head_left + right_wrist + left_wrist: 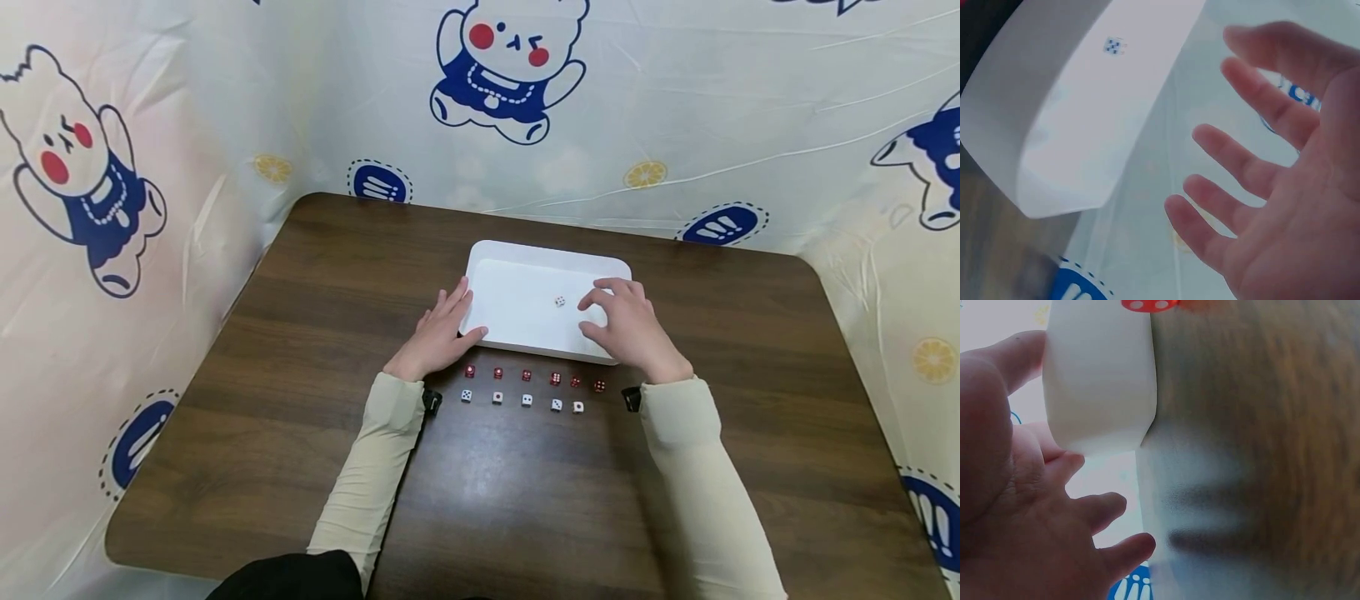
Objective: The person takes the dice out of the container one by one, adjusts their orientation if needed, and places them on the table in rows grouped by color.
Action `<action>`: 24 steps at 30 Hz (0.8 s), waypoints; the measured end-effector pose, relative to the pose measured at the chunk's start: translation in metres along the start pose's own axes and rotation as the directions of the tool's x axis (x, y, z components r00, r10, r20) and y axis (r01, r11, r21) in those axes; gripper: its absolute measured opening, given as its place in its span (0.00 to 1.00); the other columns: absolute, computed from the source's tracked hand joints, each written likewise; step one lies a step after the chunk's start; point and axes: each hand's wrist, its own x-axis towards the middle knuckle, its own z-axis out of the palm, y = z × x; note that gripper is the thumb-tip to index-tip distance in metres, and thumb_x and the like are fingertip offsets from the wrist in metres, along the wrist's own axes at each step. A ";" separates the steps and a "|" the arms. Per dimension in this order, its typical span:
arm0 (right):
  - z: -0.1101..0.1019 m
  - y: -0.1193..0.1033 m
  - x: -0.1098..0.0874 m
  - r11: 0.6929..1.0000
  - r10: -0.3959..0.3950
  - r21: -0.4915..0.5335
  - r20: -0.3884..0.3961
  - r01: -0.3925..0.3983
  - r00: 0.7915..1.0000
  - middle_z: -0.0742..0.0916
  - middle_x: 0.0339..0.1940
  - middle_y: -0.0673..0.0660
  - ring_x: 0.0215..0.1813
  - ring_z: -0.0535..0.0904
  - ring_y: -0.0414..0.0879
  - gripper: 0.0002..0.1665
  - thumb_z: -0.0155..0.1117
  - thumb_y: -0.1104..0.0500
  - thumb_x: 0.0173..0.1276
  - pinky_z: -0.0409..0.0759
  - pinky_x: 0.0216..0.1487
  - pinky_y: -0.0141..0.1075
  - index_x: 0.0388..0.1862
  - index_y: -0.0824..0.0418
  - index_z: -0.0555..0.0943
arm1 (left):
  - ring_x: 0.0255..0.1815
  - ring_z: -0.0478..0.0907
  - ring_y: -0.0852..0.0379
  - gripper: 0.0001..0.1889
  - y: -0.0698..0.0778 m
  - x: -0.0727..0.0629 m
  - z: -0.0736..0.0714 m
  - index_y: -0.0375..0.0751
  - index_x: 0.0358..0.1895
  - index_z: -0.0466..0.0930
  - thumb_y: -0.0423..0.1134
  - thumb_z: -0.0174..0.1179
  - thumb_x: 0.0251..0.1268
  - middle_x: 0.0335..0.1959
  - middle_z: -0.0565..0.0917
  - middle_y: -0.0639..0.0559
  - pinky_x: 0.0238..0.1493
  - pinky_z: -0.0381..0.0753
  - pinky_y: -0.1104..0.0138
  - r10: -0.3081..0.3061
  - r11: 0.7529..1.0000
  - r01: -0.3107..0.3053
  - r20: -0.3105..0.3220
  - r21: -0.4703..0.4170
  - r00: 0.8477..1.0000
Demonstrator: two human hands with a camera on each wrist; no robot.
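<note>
A white rectangular tray [525,283] lies on the table with a single white die [559,302] inside, right of its middle. My left hand [437,333] is at the tray's left end, thumb at the near rim and fingers spread along the side. In the left wrist view the thumb meets the tray wall [1100,369] and a fingertip lies at the corner. Over the tray's right end is my right hand [626,325], thumb and forefinger apart with nothing between them. The right wrist view shows its fingers loosely bent, off to the side of the white die [1112,45].
In front of the tray runs a row of several red dice [527,375]. Nearer to me is a row of several white dice [527,400]. The dark wooden table [360,275] is surrounded by a printed curtain [337,92].
</note>
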 end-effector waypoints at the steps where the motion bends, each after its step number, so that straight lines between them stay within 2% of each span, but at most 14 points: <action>1: 0.002 0.001 0.003 1.000 0.011 0.001 -0.004 -0.011 1.000 0.71 0.68 0.67 0.69 0.58 0.67 0.15 0.62 0.57 0.66 0.55 0.67 0.62 0.49 0.62 0.82 | 0.81 0.33 0.42 0.40 0.000 0.000 0.000 0.44 0.78 0.43 0.60 0.46 0.72 0.80 0.34 0.59 0.74 0.41 0.39 0.000 1.000 0.000 0.000 0.001 1.000; 7: 0.014 0.005 0.023 0.997 0.083 -0.005 -0.002 -0.083 0.997 0.74 0.64 0.66 0.67 0.61 0.63 0.17 0.61 0.56 0.67 0.60 0.67 0.58 0.52 0.62 0.80 | 0.81 0.32 0.43 0.41 0.000 0.001 0.000 0.45 0.78 0.43 0.60 0.47 0.71 0.80 0.34 0.59 0.74 0.41 0.39 -0.001 1.000 0.001 0.005 0.006 1.000; 15: 0.023 -0.001 0.043 0.986 0.165 -0.041 0.040 -0.163 0.986 0.73 0.65 0.67 0.66 0.61 0.64 0.19 0.60 0.57 0.68 0.65 0.63 0.59 0.57 0.60 0.78 | 0.80 0.33 0.42 0.40 0.001 0.000 0.000 0.44 0.78 0.44 0.59 0.47 0.72 0.80 0.34 0.58 0.74 0.42 0.39 0.007 1.000 -0.007 0.006 0.008 1.000; 24: 0.032 0.001 0.055 0.979 0.196 -0.075 0.090 -0.190 0.976 0.71 0.64 0.68 0.64 0.61 0.65 0.21 0.58 0.58 0.67 0.67 0.60 0.61 0.59 0.59 0.76 | 0.80 0.33 0.42 0.40 0.001 -0.001 -0.001 0.43 0.78 0.44 0.59 0.47 0.72 0.81 0.35 0.57 0.73 0.42 0.38 0.014 1.000 -0.014 0.003 0.008 1.000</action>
